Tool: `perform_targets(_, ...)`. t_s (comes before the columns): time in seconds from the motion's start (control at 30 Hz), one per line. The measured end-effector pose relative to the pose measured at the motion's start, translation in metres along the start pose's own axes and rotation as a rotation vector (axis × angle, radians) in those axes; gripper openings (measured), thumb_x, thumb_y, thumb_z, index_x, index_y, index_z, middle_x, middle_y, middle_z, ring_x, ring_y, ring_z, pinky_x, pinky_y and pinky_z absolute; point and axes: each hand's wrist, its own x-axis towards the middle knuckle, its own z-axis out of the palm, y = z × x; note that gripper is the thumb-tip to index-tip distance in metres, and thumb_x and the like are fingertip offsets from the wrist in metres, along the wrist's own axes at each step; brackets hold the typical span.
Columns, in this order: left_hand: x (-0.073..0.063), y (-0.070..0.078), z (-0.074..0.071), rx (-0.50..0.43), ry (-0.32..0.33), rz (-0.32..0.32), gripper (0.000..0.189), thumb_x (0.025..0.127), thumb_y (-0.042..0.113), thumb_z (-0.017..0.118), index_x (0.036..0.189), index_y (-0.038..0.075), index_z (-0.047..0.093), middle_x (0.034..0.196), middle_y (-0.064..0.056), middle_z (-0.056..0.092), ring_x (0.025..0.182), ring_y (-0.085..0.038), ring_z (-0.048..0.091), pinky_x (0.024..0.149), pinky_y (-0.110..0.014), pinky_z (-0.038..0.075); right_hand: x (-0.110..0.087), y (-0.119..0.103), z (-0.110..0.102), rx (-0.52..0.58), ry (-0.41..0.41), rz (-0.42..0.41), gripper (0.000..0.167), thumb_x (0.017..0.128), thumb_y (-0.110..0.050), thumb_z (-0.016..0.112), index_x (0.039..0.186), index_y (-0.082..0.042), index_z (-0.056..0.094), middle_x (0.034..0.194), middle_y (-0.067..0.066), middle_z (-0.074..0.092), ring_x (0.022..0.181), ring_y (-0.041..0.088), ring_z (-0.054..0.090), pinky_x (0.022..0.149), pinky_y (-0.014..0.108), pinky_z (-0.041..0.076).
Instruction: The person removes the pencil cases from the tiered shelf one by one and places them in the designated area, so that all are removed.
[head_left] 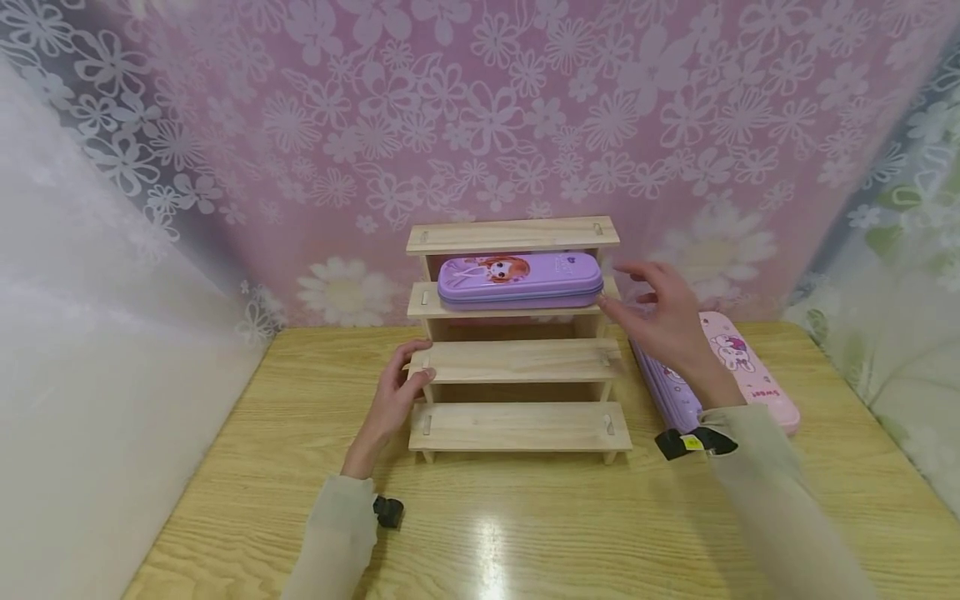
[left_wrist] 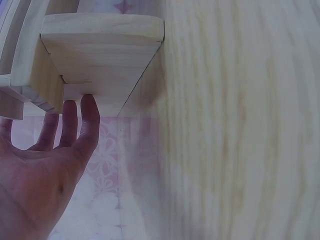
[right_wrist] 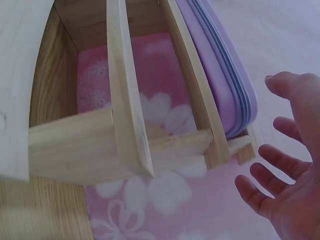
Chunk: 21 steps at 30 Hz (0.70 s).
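Observation:
A stepped wooden shelf (head_left: 517, 362) with several tiers stands on the table. On its second tier from the top lies a purple pencil case (head_left: 555, 282) with a cartoon girl on the lid; its zipped side shows in the right wrist view. My left hand (head_left: 393, 390) holds the shelf's left side, the thumb on the front of a middle tier. In the left wrist view its fingers (left_wrist: 90, 120) reach around the side panel. Just right of the case, my right hand (head_left: 667, 325) is spread with nothing in it, apart from the case in the right wrist view.
To the shelf's right, a pink pencil case (head_left: 765, 383) with a bunny print and another purple case (head_left: 658, 387) lie side by side, partly hidden under my right arm. A pink flowered curtain (head_left: 495, 125) hangs right behind the shelf on the wooden table (head_left: 262, 467).

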Motion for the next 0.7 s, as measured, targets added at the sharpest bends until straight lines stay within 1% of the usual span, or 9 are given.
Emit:
perform_targets(0.03, 0.0, 0.0, 0.0, 0.001, 0.003, -0.002, 0.042, 0.101, 0.012, 0.059, 0.142, 0.014, 0.053, 0.135, -0.015, 0.054, 0.104, -0.019, 0.061, 0.081, -0.03, 0.058, 0.002, 0.0, 0.003, 0.006, -0.005, 0.004, 0.049, 0.085, -0.013, 0.082, 0.13, -0.006, 0.066, 0.129, 0.017, 0.062, 0.116, 0.027, 0.056, 0.086, 0.024, 0.046)
perform_targets(0.13, 0.0, 0.0, 0.0, 0.004, 0.005, -0.002, 0.042, 0.101, 0.012, 0.06, 0.142, 0.013, 0.053, 0.135, -0.016, 0.054, 0.104, -0.02, 0.061, 0.082, -0.03, 0.057, 0.009, -0.001, 0.009, 0.011, -0.024, -0.002, 0.051, 0.085, -0.013, 0.082, 0.132, -0.005, 0.065, 0.13, 0.02, 0.062, 0.117, 0.032, 0.056, 0.087, 0.036, 0.048)
perform_targets(0.23, 0.0, 0.001, 0.0, 0.005, 0.006, -0.001, 0.042, 0.101, 0.012, 0.06, 0.142, 0.013, 0.053, 0.135, -0.017, 0.054, 0.105, -0.021, 0.061, 0.083, -0.031, 0.057, 0.014, -0.003, 0.015, 0.003, -0.049, -0.002, 0.052, 0.086, -0.015, 0.081, 0.134, -0.005, 0.064, 0.131, 0.021, 0.06, 0.117, 0.037, 0.055, 0.088, 0.047, 0.047)
perform_targets(0.3, -0.001, 0.001, 0.0, 0.006, 0.004, 0.003, 0.042, 0.101, 0.012, 0.06, 0.143, 0.012, 0.053, 0.135, -0.017, 0.054, 0.106, -0.021, 0.06, 0.085, -0.031, 0.057, 0.016, -0.004, 0.017, -0.017, -0.062, -0.001, 0.052, 0.086, -0.016, 0.081, 0.134, -0.005, 0.063, 0.131, 0.023, 0.059, 0.115, 0.04, 0.055, 0.086, 0.048, 0.046)
perform_targets(0.4, 0.0, 0.001, 0.0, 0.005, 0.003, 0.007, 0.042, 0.1, 0.011, 0.06, 0.142, 0.012, 0.053, 0.135, -0.018, 0.054, 0.106, -0.02, 0.059, 0.086, -0.03, 0.056, 0.017, -0.006, 0.019, -0.045, -0.075, 0.014, 0.051, 0.086, -0.016, 0.081, 0.132, -0.003, 0.063, 0.131, 0.024, 0.058, 0.112, 0.041, 0.055, 0.085, 0.044, 0.043)
perform_targets(0.47, 0.0, 0.0, 0.001, 0.003, 0.004, 0.006, 0.042, 0.1, 0.011, 0.06, 0.142, 0.012, 0.053, 0.133, -0.018, 0.054, 0.105, -0.019, 0.059, 0.085, -0.029, 0.056, 0.016, -0.007, 0.019, -0.061, -0.087, 0.029, 0.05, 0.087, -0.017, 0.081, 0.131, -0.002, 0.063, 0.133, 0.024, 0.058, 0.113, 0.041, 0.055, 0.087, 0.044, 0.043)
perform_targets(0.63, 0.0, -0.002, 0.001, 0.003, 0.01, 0.008, 0.042, 0.1, 0.012, 0.06, 0.142, 0.014, 0.054, 0.133, -0.016, 0.055, 0.104, -0.02, 0.06, 0.082, -0.028, 0.056, 0.015, -0.011, 0.019, -0.052, -0.136, 0.059, 0.05, 0.087, -0.017, 0.081, 0.128, 0.0, 0.058, 0.139, 0.025, 0.057, 0.127, 0.044, 0.054, 0.098, 0.058, 0.046)
perform_targets(0.7, 0.0, -0.003, 0.001, 0.01, 0.01, 0.014, 0.041, 0.101, 0.012, 0.059, 0.142, 0.015, 0.054, 0.135, -0.015, 0.054, 0.105, -0.02, 0.06, 0.083, -0.028, 0.056, 0.016, -0.012, 0.019, -0.037, -0.147, 0.06, 0.049, 0.087, -0.018, 0.081, 0.125, 0.0, 0.055, 0.137, 0.025, 0.058, 0.127, 0.043, 0.055, 0.1, 0.06, 0.046)
